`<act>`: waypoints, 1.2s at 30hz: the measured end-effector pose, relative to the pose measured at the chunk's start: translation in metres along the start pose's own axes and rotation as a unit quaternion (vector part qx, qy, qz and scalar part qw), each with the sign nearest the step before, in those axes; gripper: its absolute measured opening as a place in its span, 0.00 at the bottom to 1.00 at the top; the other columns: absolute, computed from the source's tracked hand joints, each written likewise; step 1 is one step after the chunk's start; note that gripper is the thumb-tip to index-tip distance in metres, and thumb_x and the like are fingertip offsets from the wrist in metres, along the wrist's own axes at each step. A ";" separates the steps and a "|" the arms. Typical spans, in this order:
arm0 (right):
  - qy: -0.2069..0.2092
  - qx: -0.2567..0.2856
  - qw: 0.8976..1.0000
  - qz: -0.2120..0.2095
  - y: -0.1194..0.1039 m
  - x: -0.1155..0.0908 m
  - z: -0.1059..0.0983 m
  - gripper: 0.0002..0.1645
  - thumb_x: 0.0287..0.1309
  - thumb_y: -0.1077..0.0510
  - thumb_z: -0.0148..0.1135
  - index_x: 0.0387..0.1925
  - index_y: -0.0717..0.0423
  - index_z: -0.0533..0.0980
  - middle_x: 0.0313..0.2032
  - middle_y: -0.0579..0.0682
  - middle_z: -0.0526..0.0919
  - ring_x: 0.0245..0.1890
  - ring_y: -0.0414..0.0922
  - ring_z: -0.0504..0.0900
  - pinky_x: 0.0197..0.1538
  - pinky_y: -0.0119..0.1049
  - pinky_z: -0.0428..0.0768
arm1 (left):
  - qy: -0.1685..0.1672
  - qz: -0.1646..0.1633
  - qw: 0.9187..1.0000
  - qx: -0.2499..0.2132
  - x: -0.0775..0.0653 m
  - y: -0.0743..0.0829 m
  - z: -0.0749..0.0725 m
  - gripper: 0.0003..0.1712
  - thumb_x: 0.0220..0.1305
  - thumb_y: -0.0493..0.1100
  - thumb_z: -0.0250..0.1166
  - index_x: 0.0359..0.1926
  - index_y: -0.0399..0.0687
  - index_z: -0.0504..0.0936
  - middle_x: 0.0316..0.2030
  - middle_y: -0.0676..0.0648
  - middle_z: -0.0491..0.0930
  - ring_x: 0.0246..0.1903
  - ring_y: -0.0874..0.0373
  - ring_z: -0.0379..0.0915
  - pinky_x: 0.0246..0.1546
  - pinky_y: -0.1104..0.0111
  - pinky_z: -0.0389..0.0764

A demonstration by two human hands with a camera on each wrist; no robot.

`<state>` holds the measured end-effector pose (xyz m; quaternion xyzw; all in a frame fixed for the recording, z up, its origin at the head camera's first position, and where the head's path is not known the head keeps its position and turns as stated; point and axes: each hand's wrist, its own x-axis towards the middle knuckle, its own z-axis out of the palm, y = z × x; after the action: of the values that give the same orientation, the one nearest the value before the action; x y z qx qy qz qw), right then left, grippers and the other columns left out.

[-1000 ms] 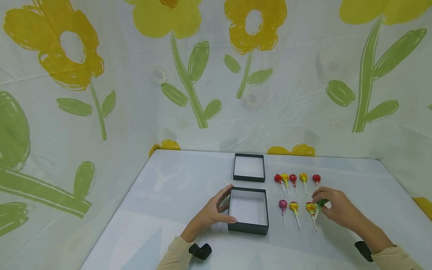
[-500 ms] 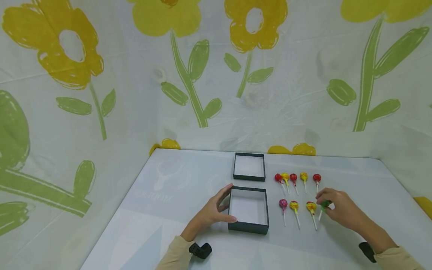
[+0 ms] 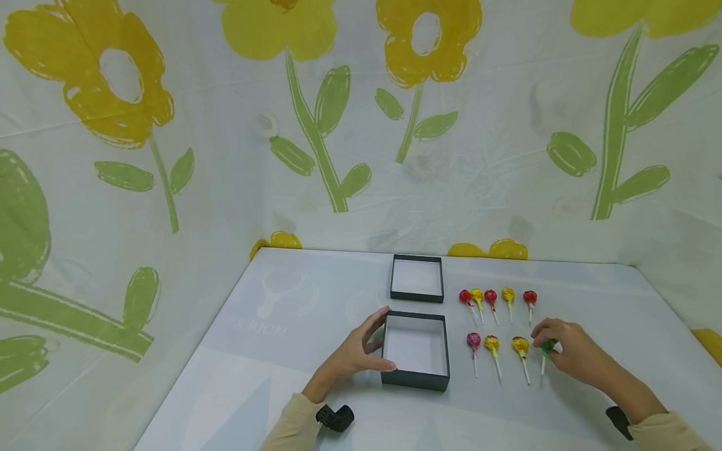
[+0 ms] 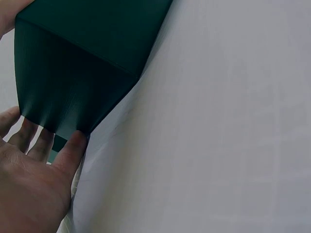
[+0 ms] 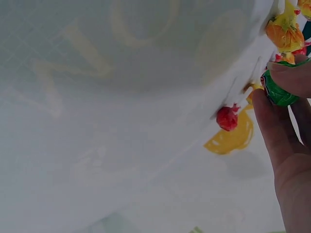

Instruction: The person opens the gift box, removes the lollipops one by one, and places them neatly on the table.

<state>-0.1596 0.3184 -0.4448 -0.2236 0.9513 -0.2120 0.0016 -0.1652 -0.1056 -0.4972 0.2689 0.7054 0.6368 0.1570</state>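
My left hand holds the left side of an open dark green box, thumb at the front corner and fingers at the back. In the left wrist view the box's dark green wall fills the upper left. Between thumb and fingers, my right hand pinches a green-wrapped lollipop by its head, stick pointing toward me. The green wrapper shows clearly in the right wrist view. Just left of it lies a yellow lollipop, with another yellow one and a pink-purple lollipop further left.
A shallow dark-rimmed box lid lies behind the box. A back row holds red and yellow lollipops, its rightmost a red lollipop. All stand on a white table before a flower-print cloth.
My right hand has shifted slightly right with the green lollipop, away from the yellow one it overlapped; its stick now points more straight toward me. My left hand and the box stay put.
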 end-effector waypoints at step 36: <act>0.041 0.042 0.998 0.031 0.012 -0.005 0.009 0.18 0.42 0.77 0.59 0.27 0.52 0.80 0.38 0.51 0.82 0.40 0.52 0.80 0.38 0.42 0.84 | -0.003 -0.007 1.000 0.005 -0.007 0.031 0.005 0.59 0.50 0.41 0.75 0.74 0.47 0.45 0.73 0.40 0.40 0.72 0.48 0.37 0.66 0.50 0.58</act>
<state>-0.1592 0.3266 -0.4582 -0.1846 0.9474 -0.2607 -0.0213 -0.1513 -0.1040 -0.4685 0.2669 0.7102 0.6310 0.1621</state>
